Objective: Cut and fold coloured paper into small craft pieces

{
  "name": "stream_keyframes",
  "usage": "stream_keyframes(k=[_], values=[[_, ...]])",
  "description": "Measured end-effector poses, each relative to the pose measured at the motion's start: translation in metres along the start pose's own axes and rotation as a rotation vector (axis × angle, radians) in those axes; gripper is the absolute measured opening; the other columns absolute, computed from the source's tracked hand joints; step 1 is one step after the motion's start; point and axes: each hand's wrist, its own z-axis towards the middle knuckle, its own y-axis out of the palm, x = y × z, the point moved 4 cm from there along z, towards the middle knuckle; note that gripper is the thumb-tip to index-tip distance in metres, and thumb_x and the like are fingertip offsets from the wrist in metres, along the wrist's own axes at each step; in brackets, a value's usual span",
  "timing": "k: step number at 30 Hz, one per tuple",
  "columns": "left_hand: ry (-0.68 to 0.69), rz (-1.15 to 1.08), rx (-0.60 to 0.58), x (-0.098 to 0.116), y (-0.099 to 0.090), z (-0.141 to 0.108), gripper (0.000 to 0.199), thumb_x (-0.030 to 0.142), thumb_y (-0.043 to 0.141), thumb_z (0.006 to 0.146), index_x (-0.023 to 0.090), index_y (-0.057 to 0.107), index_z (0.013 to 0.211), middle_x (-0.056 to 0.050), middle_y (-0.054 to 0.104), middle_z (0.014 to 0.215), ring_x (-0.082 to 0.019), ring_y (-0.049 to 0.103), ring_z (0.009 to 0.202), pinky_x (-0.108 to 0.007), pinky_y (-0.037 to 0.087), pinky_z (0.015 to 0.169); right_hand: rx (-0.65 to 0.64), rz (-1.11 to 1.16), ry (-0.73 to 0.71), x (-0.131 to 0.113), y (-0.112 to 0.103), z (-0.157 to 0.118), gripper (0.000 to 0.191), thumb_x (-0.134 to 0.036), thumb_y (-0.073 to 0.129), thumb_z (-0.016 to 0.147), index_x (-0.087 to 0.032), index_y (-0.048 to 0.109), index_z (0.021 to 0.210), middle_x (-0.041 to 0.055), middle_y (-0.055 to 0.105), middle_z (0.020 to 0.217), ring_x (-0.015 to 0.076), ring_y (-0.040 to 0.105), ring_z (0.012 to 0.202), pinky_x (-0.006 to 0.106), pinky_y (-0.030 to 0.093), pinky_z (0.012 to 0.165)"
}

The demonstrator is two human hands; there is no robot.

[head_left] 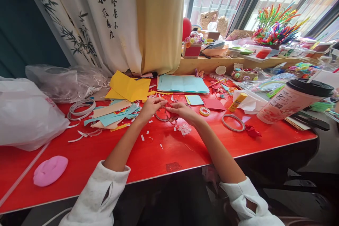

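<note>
A small folded piece of red paper [168,106] is pinched between both hands above the red table. My left hand [153,108] has its thumb and fingertips closed on the paper's left side. From the right, my right hand [182,112] grips the same piece, its fingers curled around the edge. Just under the hands lies a roll of tape [160,117], partly hidden by them. White paper scraps [184,129] are scattered below. Close to my right hand are a small yellow-rimmed tape roll [204,111] and a stack of red paper squares [214,104].
Yellow sheets [129,86], light blue sheets [182,84] and paper offcuts [111,117] lie behind and left. A glue stick [237,102], a tape ring [233,123], a red paper flower [253,131] and a tilted drink cup [291,100] stand right. Pink putty [50,171] and a white bag [29,113] lie left.
</note>
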Motion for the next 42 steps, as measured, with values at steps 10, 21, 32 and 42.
stream_keyframes(k=[10, 21, 32, 42], values=[[-0.010, -0.080, 0.039, 0.002, 0.004, -0.004, 0.025, 0.040, 0.063, 0.066, 0.015, 0.063, 0.066, 0.001, 0.056, 0.062, -0.009, 0.047, 0.058, -0.021, 0.039, 0.057, -0.022, -0.027, 0.032, 0.000, 0.002, -0.001, 0.029, -0.040, 0.061, 0.076, -0.012, 0.056, 0.072, 0.0037, 0.061, 0.062, 0.0133, 0.063, 0.056, 0.021, 0.047, 0.047], [0.055, 0.131, 0.136, 0.004, 0.000, -0.004, 0.030, 0.045, 0.057, 0.070, 0.017, 0.059, 0.062, 0.002, 0.051, 0.058, -0.010, 0.046, 0.056, -0.022, 0.037, 0.056, 0.033, 0.011, -0.013, 0.002, 0.000, 0.001, 0.028, -0.037, 0.065, 0.072, -0.014, 0.051, 0.065, -0.0030, 0.051, 0.055, 0.0107, 0.059, 0.054, 0.019, 0.044, 0.047], [-0.138, -0.174, 0.149, -0.008, -0.001, -0.003, 0.039, 0.052, 0.055, 0.071, 0.013, 0.061, 0.068, -0.004, 0.058, 0.065, -0.012, 0.053, 0.058, -0.023, 0.043, 0.052, -0.012, 0.000, 0.028, -0.002, 0.002, -0.002, 0.030, -0.040, 0.065, 0.071, -0.012, 0.055, 0.065, 0.0014, 0.058, 0.058, 0.0112, 0.058, 0.051, 0.023, 0.047, 0.049], [-0.087, -0.108, 0.080, -0.007, 0.000, -0.001, 0.038, 0.051, 0.061, 0.066, 0.013, 0.062, 0.069, -0.002, 0.057, 0.063, -0.012, 0.053, 0.058, -0.024, 0.044, 0.054, -0.018, 0.000, 0.051, 0.001, 0.003, 0.000, 0.025, -0.037, 0.065, 0.072, -0.012, 0.059, 0.069, 0.0017, 0.061, 0.062, 0.0111, 0.060, 0.055, 0.021, 0.049, 0.050]])
